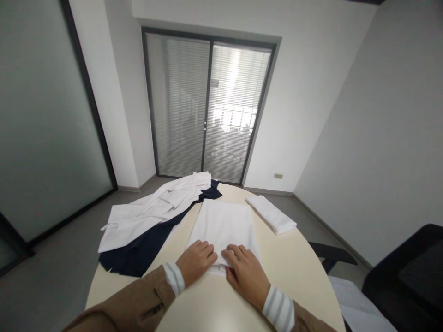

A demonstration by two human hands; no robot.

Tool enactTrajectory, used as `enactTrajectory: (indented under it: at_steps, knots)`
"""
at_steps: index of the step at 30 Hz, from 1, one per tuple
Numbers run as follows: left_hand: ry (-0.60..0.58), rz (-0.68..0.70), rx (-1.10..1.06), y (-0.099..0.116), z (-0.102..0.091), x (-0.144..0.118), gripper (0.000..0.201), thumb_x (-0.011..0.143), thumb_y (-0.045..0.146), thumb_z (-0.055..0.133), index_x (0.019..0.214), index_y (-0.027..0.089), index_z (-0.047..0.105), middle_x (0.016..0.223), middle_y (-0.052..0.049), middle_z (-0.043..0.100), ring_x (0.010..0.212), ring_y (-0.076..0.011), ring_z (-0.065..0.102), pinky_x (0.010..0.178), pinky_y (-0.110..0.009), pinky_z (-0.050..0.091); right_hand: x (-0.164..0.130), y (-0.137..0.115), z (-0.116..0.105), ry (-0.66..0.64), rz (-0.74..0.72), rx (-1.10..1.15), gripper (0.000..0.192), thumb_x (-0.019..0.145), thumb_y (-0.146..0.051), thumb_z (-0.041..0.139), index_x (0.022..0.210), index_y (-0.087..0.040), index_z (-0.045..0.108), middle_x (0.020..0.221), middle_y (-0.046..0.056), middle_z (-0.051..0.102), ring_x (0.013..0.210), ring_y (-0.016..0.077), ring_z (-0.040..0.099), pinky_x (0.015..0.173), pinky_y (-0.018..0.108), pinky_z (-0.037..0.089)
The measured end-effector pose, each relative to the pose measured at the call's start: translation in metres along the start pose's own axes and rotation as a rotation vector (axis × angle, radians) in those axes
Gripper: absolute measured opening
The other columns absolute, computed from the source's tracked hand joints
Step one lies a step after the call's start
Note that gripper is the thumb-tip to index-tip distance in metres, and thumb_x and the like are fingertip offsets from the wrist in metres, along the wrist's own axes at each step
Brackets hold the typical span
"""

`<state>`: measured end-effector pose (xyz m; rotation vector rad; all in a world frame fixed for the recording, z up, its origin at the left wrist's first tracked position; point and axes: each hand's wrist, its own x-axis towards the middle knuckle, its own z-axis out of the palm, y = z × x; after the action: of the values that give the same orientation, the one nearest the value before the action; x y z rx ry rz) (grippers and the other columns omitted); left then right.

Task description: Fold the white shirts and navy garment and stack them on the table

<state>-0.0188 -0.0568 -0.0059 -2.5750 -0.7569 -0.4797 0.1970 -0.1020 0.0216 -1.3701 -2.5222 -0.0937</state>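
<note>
A white folded cloth point(223, 223) lies flat in the middle of the round cream table point(294, 263). My left hand point(195, 262) rests on its near left corner with the fingers curled. My right hand point(246, 273) lies flat on the near edge beside it, fingers pressing the fabric. Whether either hand pinches the cloth's edge is hard to tell. Both wrists show striped cuffs under brown sleeves.
A pile of white garments point(155, 210) lies over a dark navy cloth point(145, 251) on the table's left. A small folded white piece point(272, 213) sits at the far right. Black chairs point(404, 276) stand to the right; a blinded glass door point(207, 106) is beyond.
</note>
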Motion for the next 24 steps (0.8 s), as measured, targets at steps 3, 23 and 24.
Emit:
enactTrajectory:
  at_steps: [3,23,24]
  knots:
    - [0.013,-0.040,-0.013,0.001,0.001,0.001,0.006,0.095,0.016,0.053,0.090,0.019,0.053,0.083,-0.003,0.059,0.076,-0.0214,0.054,0.065,-0.035,0.039,0.004,0.003,0.001,-0.004,0.010,-0.006,0.036,0.083,-0.016,0.059,0.118,-0.024,0.053,0.120,0.005,0.059,0.103,0.0243,0.052,0.085,0.036,0.040]
    - [-0.165,0.034,-0.204,0.004,-0.025,0.001,0.011,0.085,0.027,0.061,0.091,0.020,0.057,0.094,-0.004,0.062,0.085,-0.0216,0.056,0.070,-0.035,0.046,0.004,0.003,-0.014,-0.146,-0.045,0.160,0.040,0.079,-0.011,0.059,0.116,-0.024,0.061,0.116,0.005,0.059,0.106,0.0230,0.052,0.091,0.036,0.044]
    - [-0.178,0.038,-0.231,0.005,-0.028,0.000,0.015,0.087,0.033,0.061,0.093,0.020,0.059,0.096,-0.005,0.062,0.085,-0.0220,0.056,0.070,-0.035,0.047,0.005,0.006,-0.018,-0.167,-0.055,0.219,0.040,0.078,-0.014,0.061,0.117,-0.024,0.062,0.117,0.006,0.059,0.107,0.0231,0.053,0.093,0.036,0.044]
